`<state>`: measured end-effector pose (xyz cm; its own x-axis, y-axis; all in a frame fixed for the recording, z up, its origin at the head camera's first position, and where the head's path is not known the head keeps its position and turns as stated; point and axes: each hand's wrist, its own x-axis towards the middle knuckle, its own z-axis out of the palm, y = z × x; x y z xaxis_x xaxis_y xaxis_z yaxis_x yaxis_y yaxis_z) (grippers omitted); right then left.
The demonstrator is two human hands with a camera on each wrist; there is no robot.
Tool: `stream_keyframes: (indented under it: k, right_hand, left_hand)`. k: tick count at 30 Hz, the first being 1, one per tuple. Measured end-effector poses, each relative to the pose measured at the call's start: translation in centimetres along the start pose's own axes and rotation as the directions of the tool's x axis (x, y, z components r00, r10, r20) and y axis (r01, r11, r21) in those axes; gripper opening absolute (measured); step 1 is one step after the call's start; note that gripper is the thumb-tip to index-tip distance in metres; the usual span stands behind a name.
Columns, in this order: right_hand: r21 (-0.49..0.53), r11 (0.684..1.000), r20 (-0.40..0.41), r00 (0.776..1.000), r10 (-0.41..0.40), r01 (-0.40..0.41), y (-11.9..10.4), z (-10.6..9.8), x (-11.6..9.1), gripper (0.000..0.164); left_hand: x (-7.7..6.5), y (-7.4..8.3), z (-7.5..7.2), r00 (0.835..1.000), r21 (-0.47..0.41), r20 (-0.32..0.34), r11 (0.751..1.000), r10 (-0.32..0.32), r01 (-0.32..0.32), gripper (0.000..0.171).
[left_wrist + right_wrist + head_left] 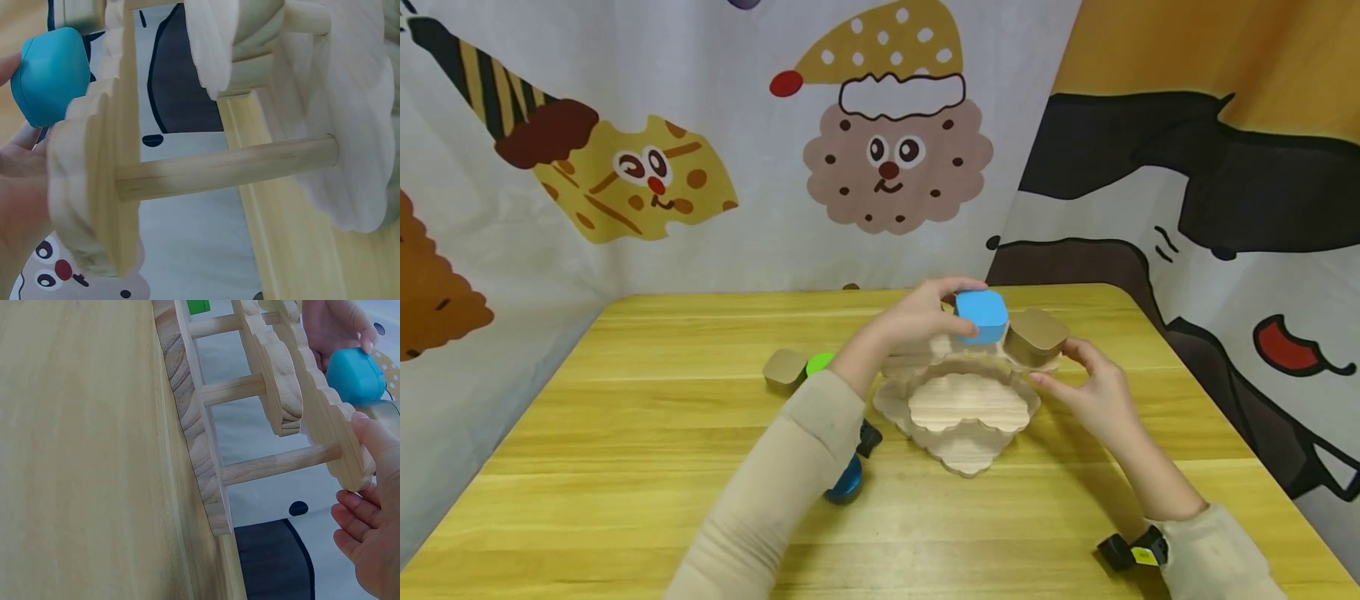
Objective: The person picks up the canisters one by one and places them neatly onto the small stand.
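Observation:
A tiered wooden stand [970, 400] with scalloped shelves joined by round dowels [228, 167] stands on the table. My left hand [917, 321] pinches a small blue box [981, 317] with rounded corners, thumb on its near side, over the upper shelf [325, 397]. Just right of it, a gold-brown box [1036, 337] of similar shape sits at the shelf's right end. There my right hand [1093, 392] grips the shelf end; in the right wrist view its thumb [378, 434] lies on the edge while the other fingers curl beneath.
Left of the stand, another gold-brown box [785, 371] and a bright green piece [820, 363] lie on the wooden table [625, 467], partly behind the left arm. A dark blue round piece [846, 481] is nearer. A cartoon-printed curtain [760, 200] hangs behind the table.

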<state>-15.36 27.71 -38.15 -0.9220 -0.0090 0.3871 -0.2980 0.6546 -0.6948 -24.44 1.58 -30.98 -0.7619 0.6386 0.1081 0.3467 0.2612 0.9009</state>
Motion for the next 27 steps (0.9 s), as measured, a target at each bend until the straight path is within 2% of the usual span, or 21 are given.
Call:
stream_keyframes:
  k: [11,27]
  right_hand:
    - [0.002,1.0,0.013,0.999,0.031,-0.031,-0.1,-0.2,-0.1,0.058]
    - [-0.006,1.0,0.006,1.0,0.017,-0.017,-0.1,-0.1,0.0,0.057]
  left_hand:
    - [0.5,-1.2,0.5,0.999,-0.028,0.019,0.999,-0.046,0.047,0.064]
    - [0.5,-1.3,0.4,0.996,-0.016,0.047,0.997,-0.069,0.07,0.064]
